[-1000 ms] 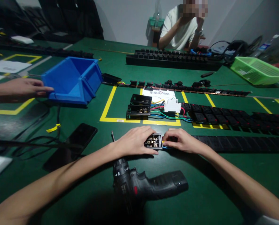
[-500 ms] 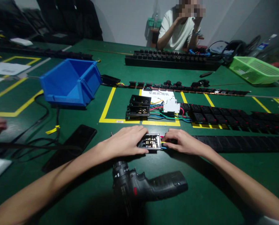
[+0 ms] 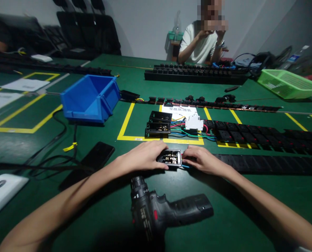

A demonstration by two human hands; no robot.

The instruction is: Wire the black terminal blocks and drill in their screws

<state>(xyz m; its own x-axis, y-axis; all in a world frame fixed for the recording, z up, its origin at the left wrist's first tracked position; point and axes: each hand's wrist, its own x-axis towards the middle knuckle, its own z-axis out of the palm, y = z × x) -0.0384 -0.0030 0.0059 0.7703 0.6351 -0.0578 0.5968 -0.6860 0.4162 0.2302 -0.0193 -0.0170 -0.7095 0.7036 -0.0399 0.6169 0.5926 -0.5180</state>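
Observation:
A small black terminal box (image 3: 173, 158) with brass contacts lies on the green table. Around its left end my left hand (image 3: 149, 155) is closed, thumb along the near side. My right hand (image 3: 199, 160) pinches wires at the box's right end; a blue wire (image 3: 185, 166) shows below the fingertips, and the rest are mostly hidden. From beneath the right hand a long black strip (image 3: 266, 164) runs off to the right. Nearer to me lies a black power drill (image 3: 169, 211), touched by neither hand.
Beyond the hands are wired modules (image 3: 158, 128) with a white breaker (image 3: 194, 122). A blue bin (image 3: 90, 99), a phone (image 3: 99, 154) and loose cables (image 3: 64, 164) are at left. A green basket (image 3: 289, 84) stands far right. Across the table sits a person (image 3: 203, 42).
The whole view has shifted, so the table things appear slightly lower and further right. My right fingers are closer to the box's end, and the yellow wire there no longer shows.

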